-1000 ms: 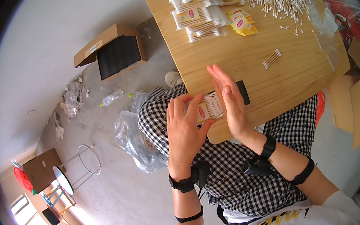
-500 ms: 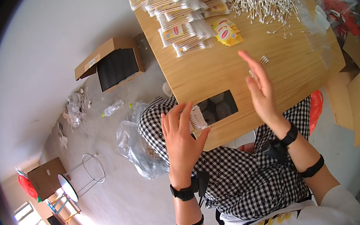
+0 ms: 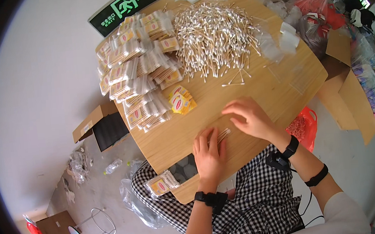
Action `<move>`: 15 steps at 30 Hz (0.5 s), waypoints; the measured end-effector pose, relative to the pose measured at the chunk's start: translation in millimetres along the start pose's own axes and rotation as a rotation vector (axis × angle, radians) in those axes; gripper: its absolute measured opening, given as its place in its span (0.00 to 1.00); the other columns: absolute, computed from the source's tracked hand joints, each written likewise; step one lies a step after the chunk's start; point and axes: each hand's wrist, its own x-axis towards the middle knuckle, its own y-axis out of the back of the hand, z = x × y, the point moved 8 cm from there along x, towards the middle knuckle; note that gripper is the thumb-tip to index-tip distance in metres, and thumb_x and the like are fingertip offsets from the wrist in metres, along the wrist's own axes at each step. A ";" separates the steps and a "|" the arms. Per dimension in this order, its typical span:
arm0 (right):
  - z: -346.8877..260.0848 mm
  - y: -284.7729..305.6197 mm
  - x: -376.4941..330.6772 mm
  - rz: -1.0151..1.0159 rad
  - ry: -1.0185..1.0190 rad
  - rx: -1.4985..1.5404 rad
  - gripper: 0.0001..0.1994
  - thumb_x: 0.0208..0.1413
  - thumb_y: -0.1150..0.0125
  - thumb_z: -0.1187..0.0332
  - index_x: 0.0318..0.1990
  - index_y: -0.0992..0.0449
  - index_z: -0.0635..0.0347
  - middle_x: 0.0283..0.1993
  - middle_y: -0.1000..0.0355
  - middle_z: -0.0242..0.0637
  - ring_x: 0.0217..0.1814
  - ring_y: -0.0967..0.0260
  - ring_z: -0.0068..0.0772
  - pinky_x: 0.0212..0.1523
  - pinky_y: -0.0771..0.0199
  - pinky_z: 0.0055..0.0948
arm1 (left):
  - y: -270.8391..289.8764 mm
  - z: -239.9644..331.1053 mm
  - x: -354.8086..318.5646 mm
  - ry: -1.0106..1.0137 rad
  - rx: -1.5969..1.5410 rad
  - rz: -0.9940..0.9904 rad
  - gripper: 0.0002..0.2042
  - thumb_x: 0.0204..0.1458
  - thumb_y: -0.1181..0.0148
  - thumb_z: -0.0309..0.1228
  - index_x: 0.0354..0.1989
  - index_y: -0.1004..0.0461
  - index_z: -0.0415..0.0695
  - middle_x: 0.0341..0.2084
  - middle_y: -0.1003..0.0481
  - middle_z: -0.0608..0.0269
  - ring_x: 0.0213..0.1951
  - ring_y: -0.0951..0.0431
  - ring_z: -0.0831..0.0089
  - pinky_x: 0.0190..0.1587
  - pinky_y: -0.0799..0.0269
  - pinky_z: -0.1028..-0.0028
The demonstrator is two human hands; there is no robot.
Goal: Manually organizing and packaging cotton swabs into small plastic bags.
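My left hand point(image 3: 209, 154) lies flat on the wooden table point(image 3: 279, 90), its fingertips touching a small bunch of cotton swabs point(image 3: 223, 134). My right hand point(image 3: 248, 118) hovers just beyond that bunch with fingers spread and nothing in it. A filled clear pack of swabs point(image 3: 162, 183) rests on my checked lap by the table's near edge. A large heap of loose cotton swabs point(image 3: 213, 37) covers the far middle of the table. Stacks of filled packs point(image 3: 135, 70) line its left side, with small yellow labels point(image 3: 181, 100) beside them.
Empty clear bags point(image 3: 279, 40) lie at the table's far right. On the floor are an open cardboard box point(image 3: 103, 129), a green sign point(image 3: 123, 8), a red bag point(image 3: 303, 124), a large carton point(image 3: 347, 88), crumpled plastic point(image 3: 135, 203) and a wire stool point(image 3: 89, 225).
Both hands held a swab pack over my lap; the right hand then reached to the table. Now the pack lies on my lap and both hands are at the small bunch.
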 end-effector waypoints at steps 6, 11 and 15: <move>87.5 45.5 30.1 0.131 -0.259 -0.103 0.37 0.45 0.35 0.78 0.66 0.38 0.47 0.67 0.42 0.42 0.62 0.37 0.49 0.60 0.33 0.42 | -7.2 5.3 2.3 -0.040 0.047 -0.001 0.15 0.46 0.34 0.24 0.45 0.21 0.44 0.41 0.26 0.62 0.43 0.27 0.61 0.48 0.31 0.64; 89.7 36.3 61.9 -0.077 -0.199 -0.188 0.33 0.46 0.41 0.83 0.62 0.34 0.48 0.65 0.39 0.40 0.61 0.35 0.43 0.52 0.28 0.37 | -3.0 0.7 0.8 -0.030 0.060 0.009 0.13 0.45 0.35 0.22 0.42 0.21 0.45 0.38 0.27 0.63 0.39 0.28 0.62 0.44 0.31 0.65; 93.0 48.5 77.6 0.049 0.053 -0.467 0.17 0.44 0.44 0.84 0.44 0.25 0.60 0.47 0.28 0.37 0.48 0.31 0.42 0.44 0.26 0.37 | -2.5 4.8 0.8 -0.041 0.046 0.019 0.13 0.44 0.35 0.21 0.40 0.20 0.46 0.36 0.27 0.64 0.38 0.28 0.63 0.43 0.31 0.65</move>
